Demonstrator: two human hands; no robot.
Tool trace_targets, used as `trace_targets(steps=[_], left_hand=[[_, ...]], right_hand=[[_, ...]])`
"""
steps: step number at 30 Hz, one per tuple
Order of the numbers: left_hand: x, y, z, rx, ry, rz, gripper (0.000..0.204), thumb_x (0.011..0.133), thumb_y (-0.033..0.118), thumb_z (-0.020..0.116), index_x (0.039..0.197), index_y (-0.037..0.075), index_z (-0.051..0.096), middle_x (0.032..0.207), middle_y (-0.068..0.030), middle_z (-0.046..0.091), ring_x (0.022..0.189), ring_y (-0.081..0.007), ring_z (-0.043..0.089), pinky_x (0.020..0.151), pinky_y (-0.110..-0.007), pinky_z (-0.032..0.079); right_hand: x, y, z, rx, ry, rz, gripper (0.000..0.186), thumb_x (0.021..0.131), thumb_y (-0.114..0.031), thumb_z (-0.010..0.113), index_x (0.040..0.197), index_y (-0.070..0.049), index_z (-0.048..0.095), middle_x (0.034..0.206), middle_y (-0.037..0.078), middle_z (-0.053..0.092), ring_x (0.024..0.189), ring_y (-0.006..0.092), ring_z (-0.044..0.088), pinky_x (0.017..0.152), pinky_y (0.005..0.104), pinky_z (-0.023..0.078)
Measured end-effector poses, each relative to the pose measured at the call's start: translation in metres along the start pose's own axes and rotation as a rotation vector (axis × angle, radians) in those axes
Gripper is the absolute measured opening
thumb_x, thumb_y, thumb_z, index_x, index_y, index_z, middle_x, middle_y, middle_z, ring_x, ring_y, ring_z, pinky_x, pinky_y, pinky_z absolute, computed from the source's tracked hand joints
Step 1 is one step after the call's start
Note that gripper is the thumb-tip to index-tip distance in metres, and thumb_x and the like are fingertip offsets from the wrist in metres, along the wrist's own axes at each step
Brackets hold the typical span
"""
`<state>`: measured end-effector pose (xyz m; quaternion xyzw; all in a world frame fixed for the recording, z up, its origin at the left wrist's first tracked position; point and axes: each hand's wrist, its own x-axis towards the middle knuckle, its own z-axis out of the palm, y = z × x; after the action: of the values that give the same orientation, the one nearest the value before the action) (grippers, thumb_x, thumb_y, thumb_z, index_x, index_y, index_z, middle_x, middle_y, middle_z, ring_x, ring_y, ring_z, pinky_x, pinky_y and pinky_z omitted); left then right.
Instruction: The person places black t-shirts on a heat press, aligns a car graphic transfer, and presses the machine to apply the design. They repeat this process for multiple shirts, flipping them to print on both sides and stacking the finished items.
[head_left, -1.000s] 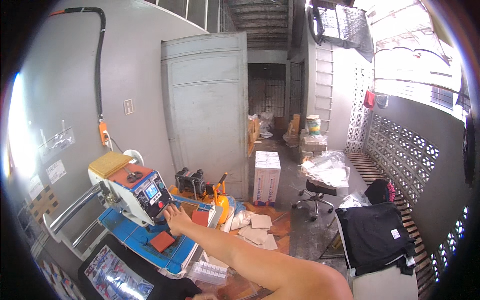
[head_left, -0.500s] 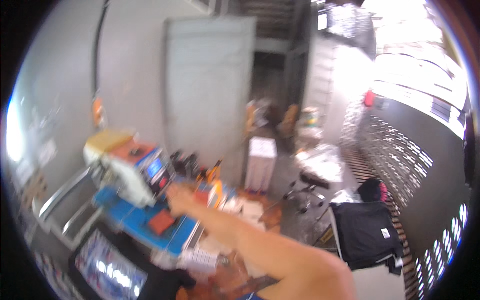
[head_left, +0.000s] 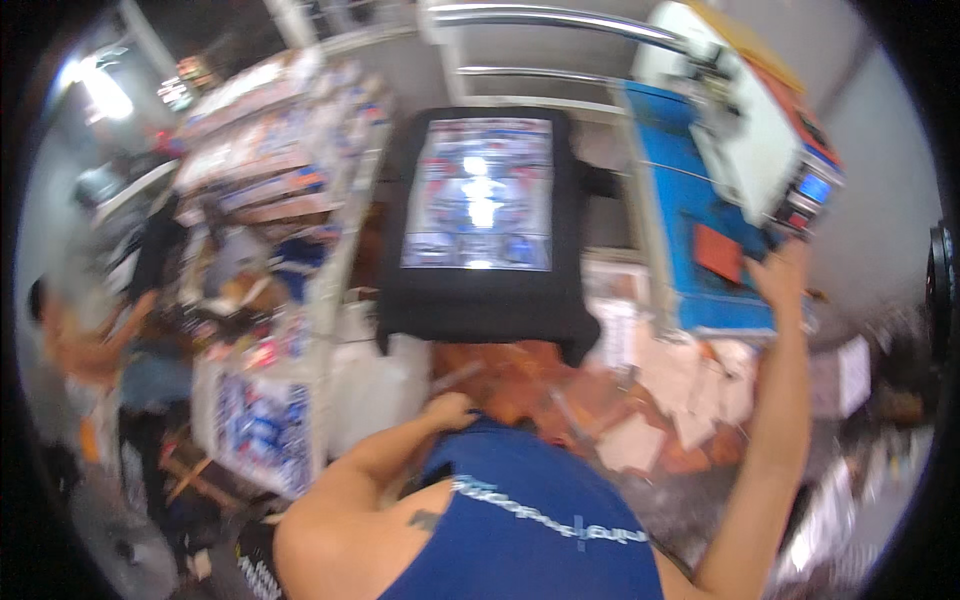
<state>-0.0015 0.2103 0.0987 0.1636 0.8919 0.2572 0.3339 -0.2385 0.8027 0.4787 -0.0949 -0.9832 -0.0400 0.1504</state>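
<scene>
My right hand (head_left: 782, 272) reaches to the front of a white machine (head_left: 752, 130), just below its control panel with a small lit blue screen (head_left: 815, 187). Its fingers look apart, though motion blurs them. Beside that hand, a reddish-brown square pad (head_left: 717, 252) lies on the machine's blue bed (head_left: 672, 215). My left hand (head_left: 452, 412) is curled closed at the front of my blue top (head_left: 540, 510); whatever it may hold is hidden. Ahead of me a black garment (head_left: 480, 305) is spread flat, bearing a shiny colourful print (head_left: 478, 195).
Shelving (head_left: 250, 150) stacked with colourful sheets stands on the left, near another person (head_left: 95, 350) whose arms are stretched forward. Metal rails (head_left: 560, 25) run behind the garment. Pale sheets and flat pieces (head_left: 690, 385) lie on the reddish floor (head_left: 510, 375) below the machine.
My view has swung left, bringing the garment, shelving, other person and my left hand into sight. My right hand stays at the machine's control panel.
</scene>
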Motion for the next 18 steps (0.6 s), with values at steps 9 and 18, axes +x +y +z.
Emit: trace_targets(steps=[9, 18], left_hand=[[-0.018, 0.024, -0.018, -0.121, 0.195, -0.137, 0.032, 0.091, 0.030, 0.067, 0.102, 0.002, 0.079, 0.104, -0.0266, 0.074, 0.102, -0.0446, 0.072, 0.092, -0.053, 0.056], [-0.059, 0.001, -0.062, -0.553, 0.539, -0.081, 0.031, 0.096, 0.025, 0.065, 0.100, -0.004, 0.077, 0.094, -0.0205, 0.078, 0.086, -0.0316, 0.077, 0.079, -0.044, 0.060]], right_hand=[[0.009, 0.043, 0.047, 0.000, 0.263, -0.045, 0.084, 0.077, -0.027, 0.085, 0.138, 0.002, 0.035, 0.145, 0.029, 0.042, 0.140, 0.0506, 0.037, 0.117, 0.0557, 0.038], [0.011, 0.036, 0.005, -0.029, 0.023, 0.030, 0.075, 0.079, -0.024, 0.083, 0.138, 0.000, 0.043, 0.143, 0.025, 0.047, 0.140, 0.0452, 0.042, 0.117, 0.0531, 0.038]])
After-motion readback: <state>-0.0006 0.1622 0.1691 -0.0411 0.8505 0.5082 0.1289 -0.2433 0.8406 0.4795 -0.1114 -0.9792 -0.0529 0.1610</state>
